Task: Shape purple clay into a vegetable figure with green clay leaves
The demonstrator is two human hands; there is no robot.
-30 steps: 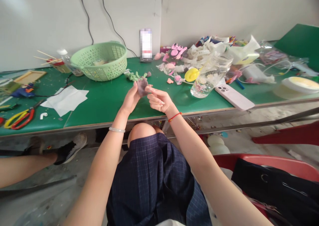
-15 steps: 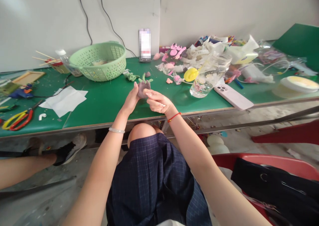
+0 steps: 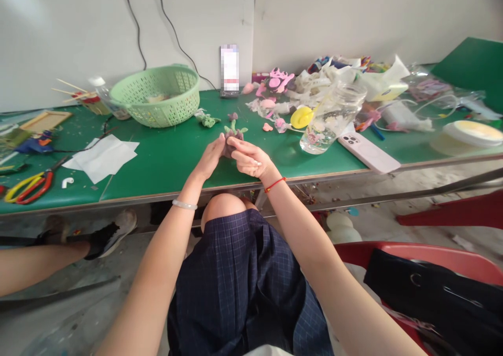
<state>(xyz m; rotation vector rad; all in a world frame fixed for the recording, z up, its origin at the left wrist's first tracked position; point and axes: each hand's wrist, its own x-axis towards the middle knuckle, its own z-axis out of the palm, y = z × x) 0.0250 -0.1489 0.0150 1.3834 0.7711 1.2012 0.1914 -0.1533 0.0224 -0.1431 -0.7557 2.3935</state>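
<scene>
Between my two hands is a small purple-grey clay piece (image 3: pixel 228 149) with green leaf-like sprouts (image 3: pixel 234 131) on top. My left hand (image 3: pixel 210 159) cups its left side, fingers pressed together along it. On the other side my right hand (image 3: pixel 251 159) pinches the upper edge with thumb and fingertips, its remaining fingers curled. The hands cover much of the piece. Just behind it lies a little purple lump (image 3: pixel 233 117), and to the left of that a crumpled green clay bit (image 3: pixel 207 120) sits on the green tabletop (image 3: pixel 168 157).
Behind left stands a green basket (image 3: pixel 173 110). A propped phone (image 3: pixel 229 73) leans on the wall. To the right are a glass jar with water (image 3: pixel 322 136), a yellow spoon-like piece (image 3: pixel 301 118) and a pink phone (image 3: pixel 369 152). Pliers (image 3: pixel 35 186) and white paper (image 3: pixel 104 157) lie left.
The clay piece has shifted slightly right and turned in my hands. My right fingers now lie across its top edge, and my left hand has moved slightly right.
</scene>
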